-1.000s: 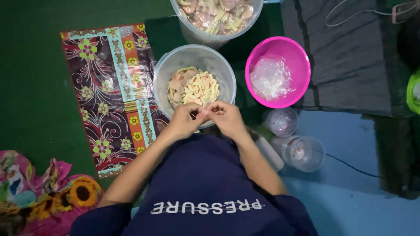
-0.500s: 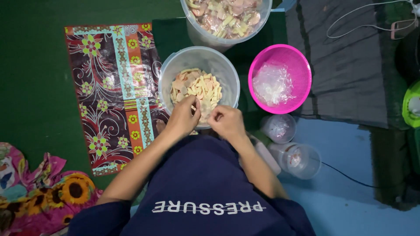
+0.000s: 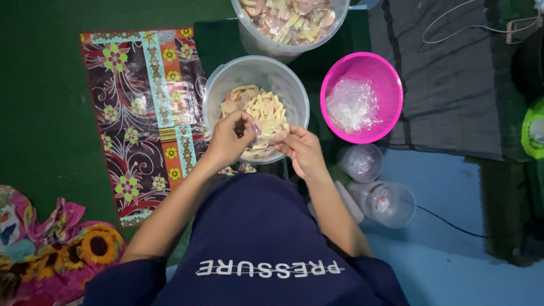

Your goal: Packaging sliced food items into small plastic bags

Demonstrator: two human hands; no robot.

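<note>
At the far left, a crumpled sunflower-print cloth [image 3: 62, 249] lies on the green floor, and beside it a dark floral mat [image 3: 141, 113] is spread flat. On the mat's right edge stands a clear plastic tub [image 3: 215, 93] partly filled with pale yellow and pink crackers [image 3: 255, 110]. Both hands work over its near rim. The left hand [image 3: 226, 141] has its fingers curled narrow, pinching what looks like a few crackers or the edge of a thin clear bag [image 3: 262, 148]; which of the two cannot be told. The right hand [image 3: 303, 150] sits just beside it, fingers bent and closed on the other side of that same small bag, which already seems to hold some crackers.

Judging from this, the packing is well along but not finished: the larger clear tub [image 3: 277, 48] at the top edge is heaped with what look like filled packets, while loose crackers still cover the bottom of the nearer tub.

Farther right, a pink basin [image 3: 385, 79] holds a wad of clear plastic bags [image 3: 351, 105]. Below it two small clear cups [image 3: 385, 204] stand on the blue floor, near a dark mesh sheet [image 3: 453, 85] and a thin black cable [image 3: 447, 215]. Nothing lies between the hands and the tubs.
</note>
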